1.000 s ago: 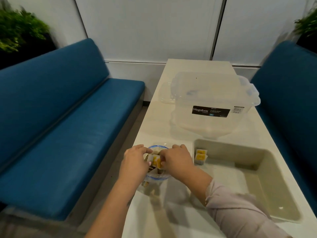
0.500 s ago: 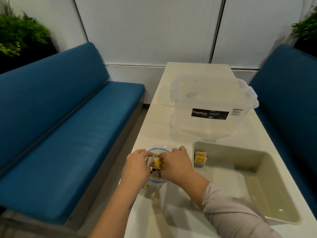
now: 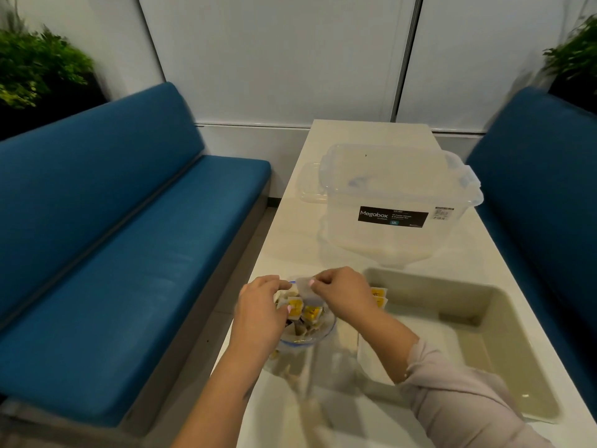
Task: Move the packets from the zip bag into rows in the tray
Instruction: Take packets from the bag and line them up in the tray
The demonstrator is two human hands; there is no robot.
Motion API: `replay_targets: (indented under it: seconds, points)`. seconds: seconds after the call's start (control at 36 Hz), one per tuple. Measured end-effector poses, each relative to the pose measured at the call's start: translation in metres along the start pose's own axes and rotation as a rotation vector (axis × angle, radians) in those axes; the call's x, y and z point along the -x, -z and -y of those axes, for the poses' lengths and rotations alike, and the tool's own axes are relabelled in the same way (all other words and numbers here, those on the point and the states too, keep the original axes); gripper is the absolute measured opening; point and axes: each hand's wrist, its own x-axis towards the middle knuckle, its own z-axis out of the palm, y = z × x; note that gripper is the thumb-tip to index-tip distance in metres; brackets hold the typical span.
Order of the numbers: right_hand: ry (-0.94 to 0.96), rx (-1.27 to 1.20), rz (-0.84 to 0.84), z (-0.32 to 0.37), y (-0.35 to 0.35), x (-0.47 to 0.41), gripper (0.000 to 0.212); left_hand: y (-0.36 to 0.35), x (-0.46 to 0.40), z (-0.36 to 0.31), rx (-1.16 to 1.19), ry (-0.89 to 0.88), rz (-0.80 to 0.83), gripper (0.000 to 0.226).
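Observation:
A clear zip bag (image 3: 310, 337) with a blue zip rim stands open on the white table, holding several small white packets with yellow labels (image 3: 303, 313). My left hand (image 3: 263, 310) grips the bag's left edge, its fingers curled over packets. My right hand (image 3: 342, 292) pinches the bag's far edge and pulls it up. Just right of the bag lies the beige tray (image 3: 504, 321), with two packets (image 3: 378, 297) standing in its near-left corner, partly hidden behind my right hand.
A clear lidded storage box (image 3: 394, 208) labelled Megabox stands behind the tray on the table (image 3: 290, 247). Blue benches (image 3: 113, 253) run along both sides. Plants sit in the upper corners. The table's left edge drops off beside the bag.
My right hand has lifted from inside the bag's mouth to its far edge, uncovering the packets. The left hand stays at the bag's left side.

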Motion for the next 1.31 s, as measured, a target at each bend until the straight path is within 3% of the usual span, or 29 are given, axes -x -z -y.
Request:
replay_targets:
  seconds: [0.11,0.28,0.42,0.56,0.72,0.81,1.08,1.22,1.31]
  points:
    - [-0.037,-0.275,0.001,0.000,0.010,-0.002,0.011,-0.003,0.000,-0.014,0.145,-0.065,-0.063,0.036]
    - [-0.030,-0.363,-0.060,0.006,0.022,0.000,0.010,-0.014,0.006,-0.028,0.104,-0.173,-0.052,0.043]
    - [-0.047,-0.415,-0.066,0.007,0.031,0.005,0.017,-0.018,0.005,-0.034,0.216,-0.206,-0.196,0.016]
    - [-0.034,-0.542,-0.079,0.008,0.042,0.007,0.010,-0.017,0.002,-0.042,0.404,-0.068,-0.115,0.008]
    - [0.011,-0.422,-0.147,-0.003,0.053,0.008,0.015,-0.016,-0.001,-0.059,1.096,0.240,0.120,0.020]
    - [0.020,-0.470,-0.120,-0.008,0.061,0.011,0.004,-0.020,-0.003,-0.067,1.252,0.306,0.187,0.025]
    - [-0.115,-0.468,-0.040,-0.031,0.082,0.013,0.010,-0.045,-0.009,-0.089,1.464,0.368,0.343,0.026]
    - [-0.115,-0.493,-0.127,-0.042,0.092,0.016,0.016,-0.053,-0.013,-0.095,1.362,0.357,0.374,0.031]
    - [-0.104,-0.482,-0.157,-0.047,0.099,0.015,0.016,-0.058,-0.014,-0.096,1.215,0.272,0.372,0.012]
